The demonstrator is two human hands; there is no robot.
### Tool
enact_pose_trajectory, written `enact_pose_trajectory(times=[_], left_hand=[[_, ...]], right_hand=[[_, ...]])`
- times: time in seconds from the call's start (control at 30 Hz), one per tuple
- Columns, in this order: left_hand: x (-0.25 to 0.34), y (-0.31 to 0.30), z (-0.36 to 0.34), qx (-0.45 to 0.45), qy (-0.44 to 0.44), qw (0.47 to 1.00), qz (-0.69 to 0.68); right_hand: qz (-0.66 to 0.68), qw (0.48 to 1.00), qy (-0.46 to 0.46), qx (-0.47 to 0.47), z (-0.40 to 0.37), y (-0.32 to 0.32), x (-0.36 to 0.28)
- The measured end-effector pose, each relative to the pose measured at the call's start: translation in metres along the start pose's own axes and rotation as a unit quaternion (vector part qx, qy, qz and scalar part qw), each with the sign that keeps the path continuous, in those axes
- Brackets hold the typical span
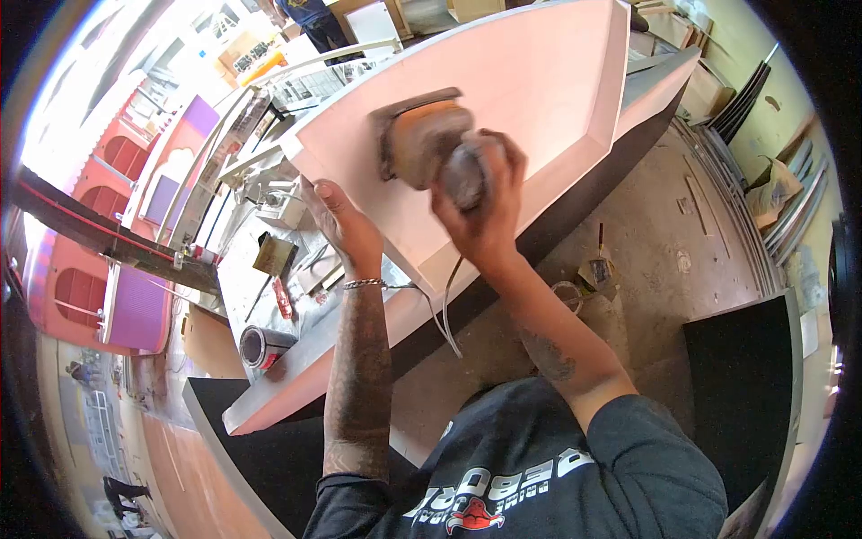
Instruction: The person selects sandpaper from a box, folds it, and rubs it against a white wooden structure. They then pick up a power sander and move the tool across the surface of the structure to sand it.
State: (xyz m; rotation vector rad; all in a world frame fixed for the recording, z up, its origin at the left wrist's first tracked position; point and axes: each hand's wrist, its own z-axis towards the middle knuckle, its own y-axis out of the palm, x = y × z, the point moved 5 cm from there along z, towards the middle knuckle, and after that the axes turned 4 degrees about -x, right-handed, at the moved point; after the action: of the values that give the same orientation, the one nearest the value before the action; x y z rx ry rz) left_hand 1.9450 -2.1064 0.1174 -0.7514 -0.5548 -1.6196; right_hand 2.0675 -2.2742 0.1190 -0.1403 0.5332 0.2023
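My right hand [485, 193] is wrapped round the body of an orange and grey power sander [422, 139], blurred by motion. The sander's flat pad lies against the inner face of a large pale pink curved panel [548, 72]. A cable hangs from the sander beside the panel's lower corner. My left hand [346, 220] rests at the panel's left edge, its thumb up and apart; the other fingers are partly hidden behind the edge. It wears a chain bracelet at the wrist.
A workbench with tools, a red-handled item [283, 298] and a dark roll [262, 347] lies left. Below right are a bucket [567, 295] and black panels [741, 368]. Pink shelving [81, 278] stands far left. A person [314, 20] stands behind; another is at lower left.
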Motion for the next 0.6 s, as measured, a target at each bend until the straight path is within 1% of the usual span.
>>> enact_pose_trajectory(times=[0.07, 0.1, 0.13, 0.2, 0.23, 0.27, 0.33, 0.4, 0.47, 0.5, 0.53, 0.6], left_hand=[[-0.002, 0.002, -0.003, 0.003, -0.006, 1.0, -0.017], [0.003, 0.002, -0.005, 0.011, -0.025, 1.0, -0.01], [0.005, 0.002, -0.006, 0.019, -0.045, 0.999, -0.004], [0.004, 0.002, -0.005, 0.015, -0.032, 0.999, -0.013], [0.003, 0.003, -0.004, 0.011, -0.019, 1.0, -0.02], [0.0, 0.003, -0.006, 0.008, -0.018, 1.0, -0.021], [-0.016, 0.005, -0.018, 0.0, -0.038, 0.998, -0.054], [-0.04, 0.002, -0.027, 0.003, -0.035, 0.998, -0.052], [-0.053, -0.002, -0.039, -0.021, -0.083, 0.995, -0.048], [-0.042, -0.001, -0.046, -0.009, -0.085, 0.995, -0.046], [-0.049, 0.001, -0.051, -0.018, -0.084, 0.995, -0.046], [-0.067, -0.005, -0.064, 0.039, -0.055, 0.993, 0.093]], right_hand=[[-0.027, 0.998, 0.038, 0.054, 0.005, -0.009, 0.012], [-0.01, 0.995, 0.067, 0.078, 0.008, -0.01, 0.018], [-0.011, 0.995, 0.068, 0.078, 0.007, -0.01, 0.018], [0.01, 0.991, 0.109, 0.076, 0.007, -0.01, 0.021], [-0.011, 0.996, 0.056, 0.075, 0.008, -0.01, 0.011], [-0.012, 0.995, 0.057, 0.078, 0.004, -0.01, 0.005], [-0.022, 1.0, -0.007, 0.008, -0.003, 0.0, -0.015], [0.032, 0.999, 0.0, 0.003, -0.018, 0.009, -0.015], [0.029, 0.999, 0.01, 0.012, -0.028, 0.01, -0.007], [0.031, 0.999, 0.036, 0.02, -0.031, 0.008, 0.001], [0.034, 0.997, 0.06, 0.027, -0.033, 0.006, 0.008], [0.033, 0.995, 0.078, 0.052, -0.029, -0.004, 0.028]])
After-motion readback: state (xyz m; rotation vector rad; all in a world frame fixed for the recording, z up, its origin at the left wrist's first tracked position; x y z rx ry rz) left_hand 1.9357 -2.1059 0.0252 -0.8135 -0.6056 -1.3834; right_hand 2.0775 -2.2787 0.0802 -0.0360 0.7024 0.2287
